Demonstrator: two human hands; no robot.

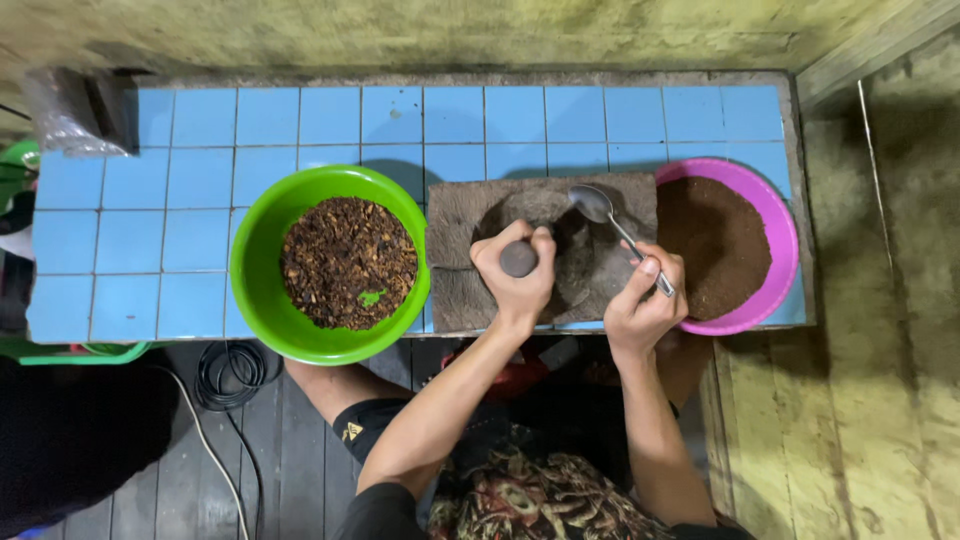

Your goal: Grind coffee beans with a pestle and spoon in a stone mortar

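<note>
left hand (512, 272) fisted on pestle (518, 258) over slab (470, 215), right hand (645, 300) pinching spoon (612, 225) – bowl-end on slab, placed to scrape – green bowl (262, 300) and pink bowl (775, 215) flanking within reach.

We look down on a counter (150, 250) tiled in light blue squares, set against a stained, yellow-green wall (450, 30). Dark wooden floor planks (270, 450) run beneath it, a black cable (232, 375) coiled there. Weathered pale boards (850, 420) fill our right side.
</note>
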